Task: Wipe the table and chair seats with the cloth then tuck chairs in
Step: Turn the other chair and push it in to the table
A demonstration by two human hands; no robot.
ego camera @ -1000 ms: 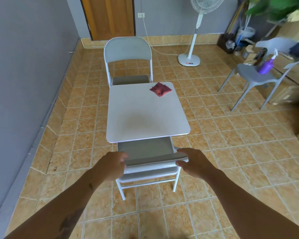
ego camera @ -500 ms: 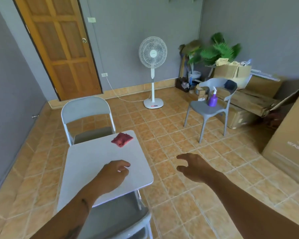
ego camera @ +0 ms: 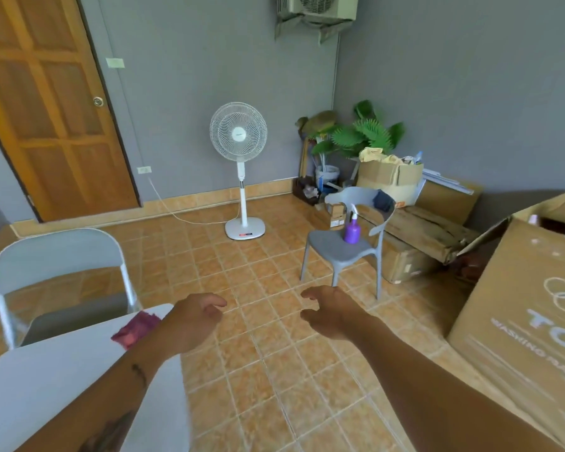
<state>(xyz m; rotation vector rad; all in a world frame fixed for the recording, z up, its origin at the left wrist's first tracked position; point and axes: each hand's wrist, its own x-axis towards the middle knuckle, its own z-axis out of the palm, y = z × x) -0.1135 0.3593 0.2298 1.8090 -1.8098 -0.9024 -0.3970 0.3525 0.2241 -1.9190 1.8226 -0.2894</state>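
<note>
The white square table fills the lower left. A red cloth lies near its far right corner. A grey folding chair stands behind the table, its seat partly under the tabletop. My left hand hovers over the table's far right corner, just right of the cloth, fingers loosely curled and holding nothing. My right hand floats over the tiled floor, fingers apart and holding nothing. The chair on my side of the table is out of view.
A grey plastic chair with a purple spray bottle on its seat stands ahead to the right. A large cardboard box is close on the right. A standing fan, plants and boxes line the far wall; a wooden door is at left.
Both hands let go of the near chair's backrest and lifted. My view swung up and to the right, so the table slid to the lower left and the near chair dropped out of view.
</note>
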